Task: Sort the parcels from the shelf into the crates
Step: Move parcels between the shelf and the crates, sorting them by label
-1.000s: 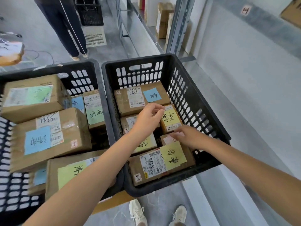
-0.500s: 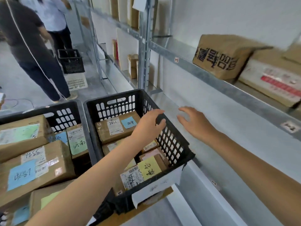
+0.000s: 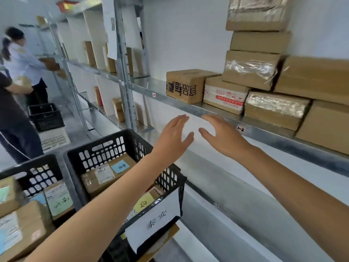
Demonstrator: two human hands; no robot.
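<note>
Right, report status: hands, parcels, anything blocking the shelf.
Left hand and right hand open, empty, just below the shelf edge. Nearest parcel untouched on shelf. Nothing in the way.

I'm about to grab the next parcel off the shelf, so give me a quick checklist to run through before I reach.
1. Left hand free: ok, open and holding nothing.
2. Right hand free: ok, open and holding nothing.
3. Parcel within reach: ok, probably; the printed box sits at the shelf edge just above both hands.
4. Nothing stacked on that box: ok, its top is bare; the boxes to its right are piled up.
5. Room in the right crate: cannot tell, the left arm hides much of it.
6. Box's destination label: cannot tell, no sorting note visible.
</note>
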